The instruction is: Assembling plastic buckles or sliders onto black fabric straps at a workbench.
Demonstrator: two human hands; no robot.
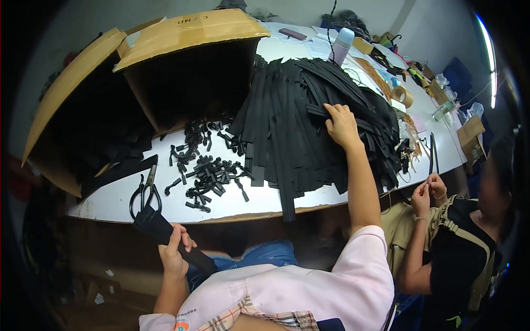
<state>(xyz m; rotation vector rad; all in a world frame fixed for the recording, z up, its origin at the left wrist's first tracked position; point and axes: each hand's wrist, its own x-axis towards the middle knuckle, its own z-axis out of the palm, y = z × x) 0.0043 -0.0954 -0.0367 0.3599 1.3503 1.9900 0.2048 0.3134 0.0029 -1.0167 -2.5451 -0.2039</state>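
- Nearest the camera, at about 7 o'clock, the left hand has its fingers clenched around a black strap, held just off the table edge over the lap, probably so it stays separate from the rest;
- right hand, reaching out to about 1 o'clock, lies with fingers curled down on the pile of black straps; they press on or pinch one strap near the top, though a closed grip cannot be made out;
- that pile fans across the table centre with its ends hanging over the near edge, seemingly so single straps can be drawn out;
- small black pieces lie scattered at 10 o'clock of the pile, between it and an open cardboard box on its side, mouth facing the person, which suggests they spilled or were raked from it;
- black-handled scissors rest near the table edge, just above the left hand, within easy reach;
- at 3 o'clock another person's hands hold something thin, too small to tell.
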